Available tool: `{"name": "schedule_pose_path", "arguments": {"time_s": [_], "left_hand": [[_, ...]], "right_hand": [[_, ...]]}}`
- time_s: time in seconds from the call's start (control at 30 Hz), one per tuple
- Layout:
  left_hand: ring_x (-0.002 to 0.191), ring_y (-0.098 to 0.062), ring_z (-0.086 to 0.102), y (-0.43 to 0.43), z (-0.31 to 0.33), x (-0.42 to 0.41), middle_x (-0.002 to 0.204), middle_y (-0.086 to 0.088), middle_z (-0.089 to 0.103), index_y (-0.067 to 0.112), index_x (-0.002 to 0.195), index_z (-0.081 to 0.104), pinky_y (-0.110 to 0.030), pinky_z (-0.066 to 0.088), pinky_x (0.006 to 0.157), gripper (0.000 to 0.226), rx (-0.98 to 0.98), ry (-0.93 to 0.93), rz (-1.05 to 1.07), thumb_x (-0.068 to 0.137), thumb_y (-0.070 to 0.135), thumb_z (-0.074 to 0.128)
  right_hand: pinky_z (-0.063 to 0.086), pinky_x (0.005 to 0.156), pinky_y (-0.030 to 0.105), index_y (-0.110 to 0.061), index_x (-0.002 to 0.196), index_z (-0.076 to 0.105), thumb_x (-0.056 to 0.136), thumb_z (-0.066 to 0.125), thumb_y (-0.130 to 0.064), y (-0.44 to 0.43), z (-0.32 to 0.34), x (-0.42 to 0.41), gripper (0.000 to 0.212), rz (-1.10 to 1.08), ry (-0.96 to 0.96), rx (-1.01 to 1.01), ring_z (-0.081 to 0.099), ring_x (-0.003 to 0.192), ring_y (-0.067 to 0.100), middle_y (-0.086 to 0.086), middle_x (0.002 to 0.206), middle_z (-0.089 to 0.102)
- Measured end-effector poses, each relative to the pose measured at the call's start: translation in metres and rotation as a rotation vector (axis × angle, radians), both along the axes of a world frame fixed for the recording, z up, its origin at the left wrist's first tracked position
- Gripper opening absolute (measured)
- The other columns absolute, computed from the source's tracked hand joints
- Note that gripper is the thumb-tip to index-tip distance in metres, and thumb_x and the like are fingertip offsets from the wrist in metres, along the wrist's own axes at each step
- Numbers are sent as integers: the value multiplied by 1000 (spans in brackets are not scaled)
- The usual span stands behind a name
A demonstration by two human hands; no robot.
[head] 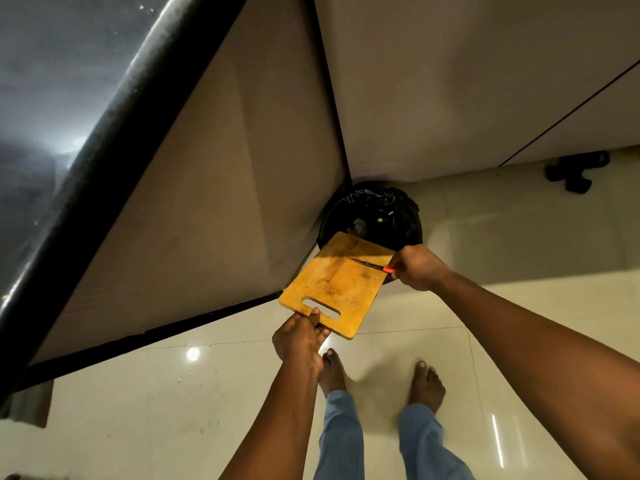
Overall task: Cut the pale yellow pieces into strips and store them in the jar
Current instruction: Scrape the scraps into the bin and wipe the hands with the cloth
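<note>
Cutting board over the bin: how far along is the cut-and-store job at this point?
Looks done: the cutting board carries no pale yellow pieces, only stains. In hand: the left hand holds it by the slot over the black-lined bin while the right hand lays the knife on it, likely scraping scraps. Left: unclear; no jar or strips in view.

The bin (377,209) sat boxed into a corner
Two cabinet panels (207,202) walled its left and far sides; the cutting board (332,289) overhung its near rim; tiled floor (519,237) lay open rightward.

glossy cream floor tiles (519,237), beige cabinet doors (207,202), dark countertop (52,81).
</note>
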State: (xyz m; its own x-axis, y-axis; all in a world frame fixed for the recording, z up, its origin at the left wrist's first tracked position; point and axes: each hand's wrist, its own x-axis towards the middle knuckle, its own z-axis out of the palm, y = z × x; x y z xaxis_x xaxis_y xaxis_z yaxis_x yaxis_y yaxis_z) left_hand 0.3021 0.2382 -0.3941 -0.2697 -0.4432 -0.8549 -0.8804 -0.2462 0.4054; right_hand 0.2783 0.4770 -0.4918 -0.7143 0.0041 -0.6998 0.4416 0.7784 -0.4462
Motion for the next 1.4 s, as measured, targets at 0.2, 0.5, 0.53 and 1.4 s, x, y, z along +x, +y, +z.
{"name": "schedule_pose_path", "arguments": {"time_s": [0.2, 0.5, 0.53, 1.4], "left_hand": [[73, -28, 70, -6, 2, 2, 82, -15, 70, 2, 89, 69, -37, 59, 68, 10, -25, 3, -23, 81, -2, 74], [79, -31, 70, -5, 4, -5, 83, -15, 70, 3, 92, 68, -37, 57, 63, 13, -14, 15, -26, 81, -3, 73], [79, -31, 70, -6, 3, -5, 83, -15, 70, 3, 93, 69, -37, 58, 64, 14, -15, 18, -31, 81, -3, 74], [65, -22, 72, -19, 13, 15, 85, -14, 73, 2, 116, 66, -32, 59, 61, 36, 47, 65, -85, 81, -2, 74]], "right_hand": [[56, 78, 37, -18, 96, 74, 89, 65, -20, -3, 2, -2, 12, -36, 55, 12, 62, 83, 20, 1, 89, 67], [54, 82, 31, -18, 111, 73, 89, 68, -21, -28, 14, 28, 22, 114, 82, -189, 64, 93, 16, -3, 105, 70], [54, 81, 32, -18, 109, 73, 89, 68, -21, -26, 8, 26, 21, 91, 86, -164, 64, 93, 18, -1, 104, 71], [54, 79, 38, -16, 106, 72, 94, 58, -24, -71, 9, 33, 20, 66, 316, -98, 64, 90, 25, 7, 100, 69]]}}
